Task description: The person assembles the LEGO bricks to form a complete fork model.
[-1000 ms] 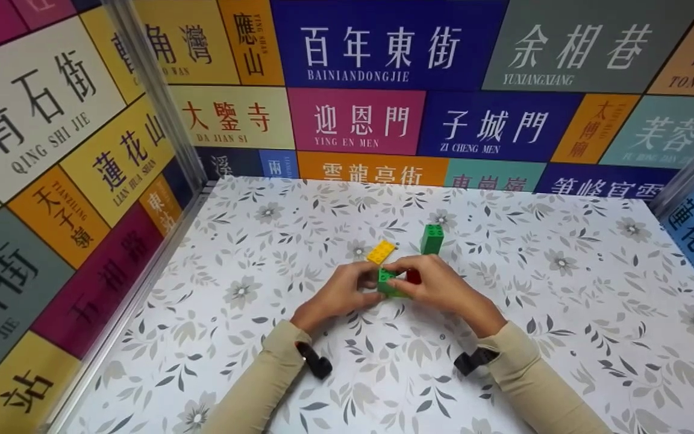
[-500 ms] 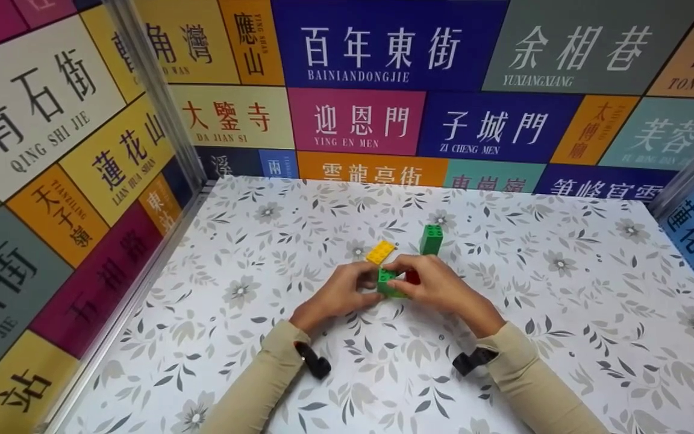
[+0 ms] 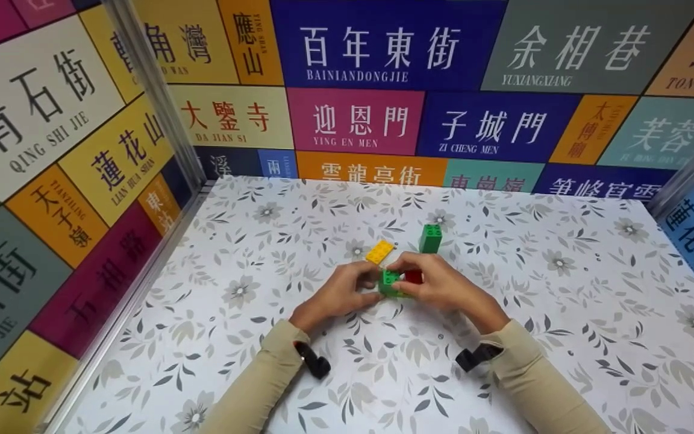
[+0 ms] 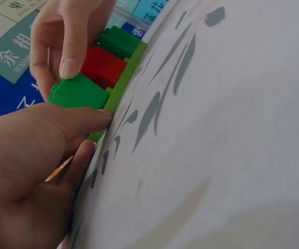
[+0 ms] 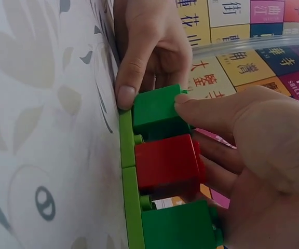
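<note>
On the patterned table, light green toy plates (image 5: 127,140) lie end to end and carry several building bricks. My left hand (image 3: 338,290) holds their left end, thumb along the edge. The green brick (image 5: 157,110) at that end is pinched by my right hand (image 3: 442,284), thumb on its studded top. It looks slightly tilted in both wrist views. A red brick (image 5: 166,162) stands in the middle of the row, and another green brick (image 5: 179,226) at the right end. In the head view, my right hand hides much of the row.
Beyond my hands lies a flat yellow studded plate (image 3: 379,252). A tall green brick stack (image 3: 430,239) stands upright behind my right hand. Walls with coloured Chinese signs (image 3: 356,120) border the table at the back and sides.
My right hand and the green brick under it have shifted very slightly to the right. My left hand stays in place at the plate.
</note>
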`<state>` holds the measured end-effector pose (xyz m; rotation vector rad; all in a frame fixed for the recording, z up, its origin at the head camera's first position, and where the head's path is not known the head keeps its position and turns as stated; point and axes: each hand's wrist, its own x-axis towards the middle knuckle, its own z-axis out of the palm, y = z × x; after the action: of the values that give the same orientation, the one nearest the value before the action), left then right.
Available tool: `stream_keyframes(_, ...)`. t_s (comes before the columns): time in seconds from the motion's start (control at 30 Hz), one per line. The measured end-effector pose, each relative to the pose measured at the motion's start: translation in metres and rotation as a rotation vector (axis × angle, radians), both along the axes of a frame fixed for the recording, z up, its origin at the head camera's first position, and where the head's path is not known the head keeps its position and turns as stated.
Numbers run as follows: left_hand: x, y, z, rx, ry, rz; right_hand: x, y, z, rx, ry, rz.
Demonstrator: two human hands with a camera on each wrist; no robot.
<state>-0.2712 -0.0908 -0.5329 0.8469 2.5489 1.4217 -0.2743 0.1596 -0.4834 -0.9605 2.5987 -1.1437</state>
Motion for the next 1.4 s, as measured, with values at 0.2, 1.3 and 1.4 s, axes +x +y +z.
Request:
stream_keyframes(0.2,0.001,0.001,0.001,-0.027,-0.001,0.01,0.0,0.001,-0.001,-0.014,-0.011,-0.009)
stream_keyframes(1.3,0.0,-0.001,-0.001,-0.062,0.024,0.016,0.004,-0.01,0.002,0.075,0.042,-0.075)
stream_keyframes(1.4,0.0,0.001,0.001,-0.066,0.018,0.018,0.004,-0.009,0.004,0.083,0.039,-0.082)
